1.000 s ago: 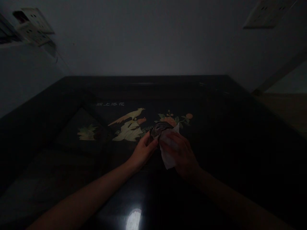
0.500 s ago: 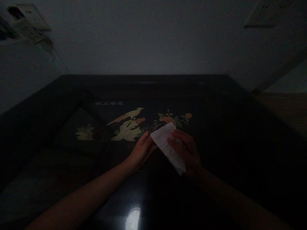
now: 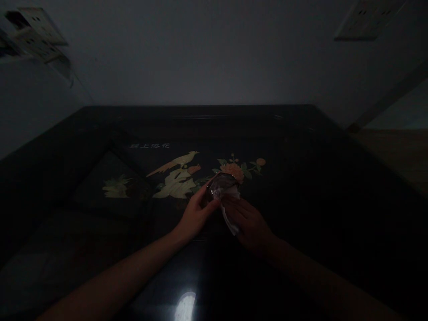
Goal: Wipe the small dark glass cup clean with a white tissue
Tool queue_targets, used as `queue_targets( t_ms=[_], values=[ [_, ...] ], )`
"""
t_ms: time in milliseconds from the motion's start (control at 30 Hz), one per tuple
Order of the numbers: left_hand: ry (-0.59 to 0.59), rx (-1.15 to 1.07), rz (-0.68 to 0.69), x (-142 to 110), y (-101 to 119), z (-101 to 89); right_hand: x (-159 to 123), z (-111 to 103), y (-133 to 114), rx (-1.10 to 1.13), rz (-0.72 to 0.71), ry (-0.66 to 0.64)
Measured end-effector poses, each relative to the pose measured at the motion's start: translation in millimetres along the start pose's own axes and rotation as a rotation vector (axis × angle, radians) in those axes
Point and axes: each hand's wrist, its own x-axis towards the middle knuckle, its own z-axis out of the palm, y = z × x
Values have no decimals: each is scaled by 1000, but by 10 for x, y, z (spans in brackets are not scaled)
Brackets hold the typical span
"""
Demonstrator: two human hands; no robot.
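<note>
The room is very dark. My left hand (image 3: pixel 195 213) grips the side of a small clear glass vessel (image 3: pixel 222 182) that stands on a black lacquered table (image 3: pixel 301 178). My right hand (image 3: pixel 249 220) holds a white tissue (image 3: pixel 230 209) with its fingers closed on it, and the upper end of the tissue is pushed into the mouth of the glass. Most of the tissue is hidden under my fingers. Both hands sit close together just in front of the table's inlaid picture.
The tabletop carries an inlay of a pale bird (image 3: pixel 177 162), orange flowers (image 3: pixel 234 169) and white characters (image 3: pixel 150 146). A lamp reflection (image 3: pixel 185 305) shines near the front edge. Wall sockets (image 3: pixel 368 18) hang at the upper right, more fittings (image 3: pixel 30 35) at the upper left.
Half a second ago the tissue lay spread over the glass under my right hand. Now it is bunched and pushed into the glass. My left hand kept its grip.
</note>
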Motion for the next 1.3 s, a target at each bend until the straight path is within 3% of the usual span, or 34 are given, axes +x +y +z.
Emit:
queue_targets(
  t_ms=[200, 400, 667, 833, 1100, 1300],
  values=[
    [-41, -7, 17, -12, 70, -10, -2, 52, 17, 70, -30, -16],
    [28, -82, -46, 17, -62, -23, 44, -37, 21, -211, -64, -85],
    [-13, 4, -43, 72, -5, -44, 65, -132, -28, -433, -20, -137],
    [10, -195, -175, 47, 3, 19, 68, -65, -67, -294, 112, -186],
    [27, -234, -241, 31, 1, -11, -15, 63, -201, 323, 316, -116],
    [-26, -235, -175, 42, 9, -6, 29, 15, -152, 202, 269, -193]
  ],
)
